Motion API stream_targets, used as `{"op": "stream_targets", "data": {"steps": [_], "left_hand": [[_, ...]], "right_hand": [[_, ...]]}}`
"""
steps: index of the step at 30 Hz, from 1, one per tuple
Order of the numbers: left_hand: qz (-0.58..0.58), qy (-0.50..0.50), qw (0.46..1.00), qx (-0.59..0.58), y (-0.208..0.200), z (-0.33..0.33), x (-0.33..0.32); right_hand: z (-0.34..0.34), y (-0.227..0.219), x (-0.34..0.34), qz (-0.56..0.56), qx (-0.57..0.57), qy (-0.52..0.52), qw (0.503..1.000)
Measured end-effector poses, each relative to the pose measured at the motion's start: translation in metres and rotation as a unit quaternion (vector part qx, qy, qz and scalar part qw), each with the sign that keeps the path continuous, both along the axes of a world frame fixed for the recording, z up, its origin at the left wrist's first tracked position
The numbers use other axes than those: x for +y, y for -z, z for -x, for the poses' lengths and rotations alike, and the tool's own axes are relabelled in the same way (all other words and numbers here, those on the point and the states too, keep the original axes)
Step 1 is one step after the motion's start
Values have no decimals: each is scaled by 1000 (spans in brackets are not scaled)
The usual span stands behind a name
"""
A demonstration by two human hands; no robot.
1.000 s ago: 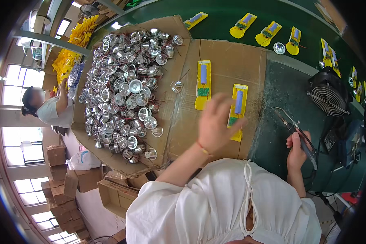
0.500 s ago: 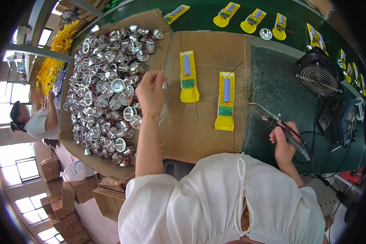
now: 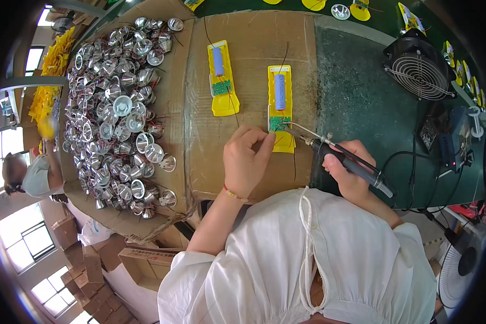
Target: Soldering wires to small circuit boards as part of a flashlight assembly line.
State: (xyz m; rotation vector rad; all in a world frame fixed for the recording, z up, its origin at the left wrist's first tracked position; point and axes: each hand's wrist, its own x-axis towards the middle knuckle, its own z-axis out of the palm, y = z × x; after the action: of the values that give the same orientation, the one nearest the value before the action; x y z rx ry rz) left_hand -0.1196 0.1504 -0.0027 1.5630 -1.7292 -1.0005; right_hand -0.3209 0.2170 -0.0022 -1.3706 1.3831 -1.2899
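My right hand [image 3: 353,168] grips a soldering iron [image 3: 322,150] that has a thin curved metal tube along it. The iron's tip end and the tube's end reach the green circuit board [image 3: 276,122] in the right-hand yellow plastic housing [image 3: 284,143]. A blue cylindrical battery [image 3: 279,93] lies above that board. My left hand [image 3: 247,162] is closed in a pinch at the board's lower left edge; what its fingertips hold is too small to make out. Left of this housing, a second yellow housing [image 3: 224,106] with battery and board lies on the cardboard sheet [image 3: 208,162].
Many silver reflector cups [image 3: 122,106] are heaped on cardboard at left. A black fan with a wire grille [image 3: 419,75] stands at right, near cables and a dark blue box [image 3: 452,148]. More yellow housings [image 3: 359,11] line the far side. Another person [image 3: 38,175] is at far left.
My left hand has moved from beside the reflector heap to the right-hand housing's board. My right hand has brought the soldering iron left onto that board. The whole view has shifted.
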Motion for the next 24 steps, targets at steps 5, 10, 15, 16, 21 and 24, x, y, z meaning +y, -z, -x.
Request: {"op": "stream_targets", "data": {"steps": [5,10,15,16,21,24], "left_hand": [[45,-5,999,18,4,2,-1],[51,-17,998,27,6,3,-2],[36,-13,999,19,6,3,-3],[53,-17,998,27,6,2,-2],[16,-17,1000,10,3,4,-3],[16,-27,999,30,1,4,-1]], "right_hand": [[-6,3,-4,-46,-58,19,997],[-8,3,-6,-58,-83,28,994],[-5,-4,-1,-96,-157,73,980],[-3,-4,0,-75,-168,66,981],[1,-3,1,-80,-161,70,981],[2,-2,3,-81,-161,68,981]]}}
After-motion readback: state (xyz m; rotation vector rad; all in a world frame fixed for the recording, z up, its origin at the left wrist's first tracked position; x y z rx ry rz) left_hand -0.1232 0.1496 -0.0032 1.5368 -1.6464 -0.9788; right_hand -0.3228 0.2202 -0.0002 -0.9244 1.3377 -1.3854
